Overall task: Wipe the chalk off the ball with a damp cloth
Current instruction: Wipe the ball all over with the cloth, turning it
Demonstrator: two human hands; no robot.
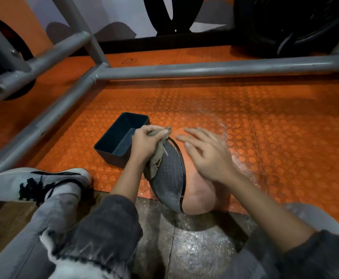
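Observation:
A large ball (196, 194) with an orange panel and a grey textured panel, split by a black seam, sits on the floor between my knees. My left hand (144, 143) grips a bunched tan cloth (154, 164) and holds it against the ball's upper left, on the grey panel. The cloth hangs down along that side. My right hand (207, 154) lies flat on the ball's top right, fingers straight and spread. White chalk dust shows faintly on the grey panel.
A dark rectangular tub (116, 141) stands on the orange studded floor mat (265, 127) just left of the ball. Grey metal rack bars (205, 70) cross ahead and to the left. My shoe (33, 184) rests at the left. White chalk is scattered on the mat right of the ball.

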